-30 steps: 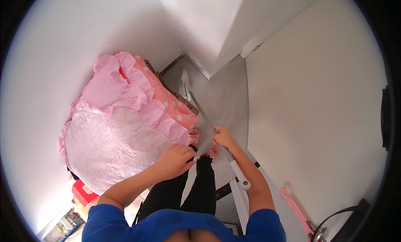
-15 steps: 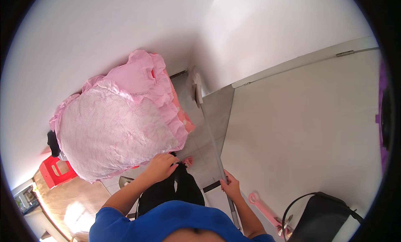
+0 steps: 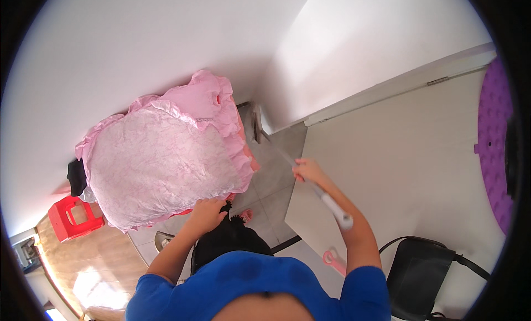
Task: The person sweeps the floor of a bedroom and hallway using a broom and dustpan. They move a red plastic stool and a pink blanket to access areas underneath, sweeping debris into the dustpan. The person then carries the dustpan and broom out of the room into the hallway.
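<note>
My right hand is closed around the grey pole of a flat-headed mop. Its white grip end sticks out beside my right forearm. The mop's head is tilted on edge in the wall corner, just past a pink bedding pile. My left hand lies at the near edge of that pile, fingers stretched out and touching the cover. What supports the pile is hidden beneath the ruffled cloth.
A white door stands on the right, with a purple studded disc beyond it. Near me on that side are a black bag and a pink handle. A red plastic stool stands at left; grey floor tiles run between.
My right hand has moved forward and up with the pole, whose white end now shows. The mop head has shifted slightly deeper toward the corner. My left hand has stayed by the bedding.
</note>
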The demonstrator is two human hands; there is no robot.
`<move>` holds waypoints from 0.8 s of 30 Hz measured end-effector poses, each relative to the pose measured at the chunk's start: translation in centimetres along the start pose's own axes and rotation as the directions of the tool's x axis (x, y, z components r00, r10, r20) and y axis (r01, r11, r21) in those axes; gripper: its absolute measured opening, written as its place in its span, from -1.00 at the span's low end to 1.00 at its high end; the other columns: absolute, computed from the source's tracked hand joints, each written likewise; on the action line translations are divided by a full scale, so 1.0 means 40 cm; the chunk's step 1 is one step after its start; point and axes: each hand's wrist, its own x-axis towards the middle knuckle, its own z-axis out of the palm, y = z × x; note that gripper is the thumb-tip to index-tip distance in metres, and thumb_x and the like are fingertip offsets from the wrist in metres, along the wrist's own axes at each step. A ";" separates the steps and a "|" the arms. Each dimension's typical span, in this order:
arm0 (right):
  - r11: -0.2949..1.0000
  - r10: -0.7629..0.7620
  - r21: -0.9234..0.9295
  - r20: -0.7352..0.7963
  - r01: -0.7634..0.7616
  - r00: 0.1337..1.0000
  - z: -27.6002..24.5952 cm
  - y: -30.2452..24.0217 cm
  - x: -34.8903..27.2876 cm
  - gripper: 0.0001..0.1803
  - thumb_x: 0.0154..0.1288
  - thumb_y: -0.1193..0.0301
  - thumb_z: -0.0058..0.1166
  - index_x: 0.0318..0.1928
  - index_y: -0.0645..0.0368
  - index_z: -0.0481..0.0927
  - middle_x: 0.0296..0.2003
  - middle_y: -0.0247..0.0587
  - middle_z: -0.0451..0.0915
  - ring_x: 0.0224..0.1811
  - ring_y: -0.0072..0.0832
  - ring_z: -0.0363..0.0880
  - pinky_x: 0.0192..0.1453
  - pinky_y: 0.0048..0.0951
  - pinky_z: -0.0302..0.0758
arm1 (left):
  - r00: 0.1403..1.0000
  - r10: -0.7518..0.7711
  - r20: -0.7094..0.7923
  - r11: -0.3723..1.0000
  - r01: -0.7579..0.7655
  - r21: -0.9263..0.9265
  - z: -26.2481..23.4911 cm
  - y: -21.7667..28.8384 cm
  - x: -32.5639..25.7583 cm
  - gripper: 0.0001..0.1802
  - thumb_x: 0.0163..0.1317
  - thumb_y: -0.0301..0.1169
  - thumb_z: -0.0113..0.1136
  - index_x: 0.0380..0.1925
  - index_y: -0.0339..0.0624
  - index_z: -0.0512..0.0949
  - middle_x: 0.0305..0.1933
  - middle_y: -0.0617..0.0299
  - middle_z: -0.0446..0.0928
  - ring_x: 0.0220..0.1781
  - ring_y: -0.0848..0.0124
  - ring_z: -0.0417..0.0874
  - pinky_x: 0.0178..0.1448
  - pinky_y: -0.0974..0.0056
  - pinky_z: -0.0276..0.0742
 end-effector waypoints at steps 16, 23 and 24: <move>0.997 -0.061 -0.048 -0.130 0.055 0.990 -0.170 -0.409 -0.141 -0.85 0.00 0.56 0.00 -0.38 0.40 0.47 -0.64 -0.16 0.48 -0.75 -0.55 0.40 -0.76 -0.55 0.27 | 0.968 -0.245 0.059 0.969 0.246 -0.008 0.039 -0.086 -0.154 -0.63 -0.03 -0.23 0.10 -0.21 -0.18 0.46 -0.20 0.03 0.49 -0.11 0.13 0.47 -0.05 0.14 0.36; 0.996 -0.053 0.065 -0.135 0.062 0.990 -0.107 -0.210 -0.468 -0.61 0.11 0.50 0.00 -0.02 0.37 0.37 -0.65 -0.19 0.46 -0.72 -0.60 0.39 -0.70 -0.59 0.33 | 0.994 -0.096 -0.050 0.995 0.095 -0.028 0.034 -0.047 -0.128 -0.64 -0.03 -0.19 0.13 -0.25 -0.12 0.44 -0.27 0.08 0.49 -0.13 0.15 0.49 -0.11 0.04 0.36; 0.993 -0.028 0.112 -0.138 0.044 0.990 -0.092 -0.177 -0.488 -0.61 0.10 0.50 0.00 -0.02 0.36 0.37 -0.65 -0.19 0.47 -0.72 -0.61 0.39 -0.69 -0.59 0.34 | 0.995 -0.090 -0.038 0.996 0.090 -0.013 0.036 -0.045 -0.128 -0.64 -0.03 -0.19 0.13 -0.25 -0.13 0.44 -0.28 0.07 0.49 -0.15 0.14 0.49 -0.12 0.04 0.36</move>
